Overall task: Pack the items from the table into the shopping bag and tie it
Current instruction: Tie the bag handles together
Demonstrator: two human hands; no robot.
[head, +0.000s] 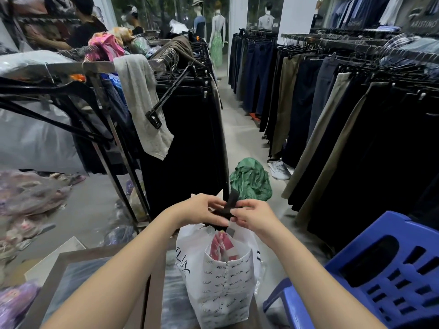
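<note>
With the bag (223,276) packed, our left hand (202,210) and right hand (251,216) pinch its black handles (229,205), knot unfinished.

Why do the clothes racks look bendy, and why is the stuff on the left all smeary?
Head view: the wide lens curves the racks near the edges; the pile on the left is motion-blurred, while the hands and white bag stay fairly sharp.

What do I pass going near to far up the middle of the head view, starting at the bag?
Shopping bag → black ribbon handles held by left hand and right hand → green bundle on the floor → mannequin in green dress.
</note>
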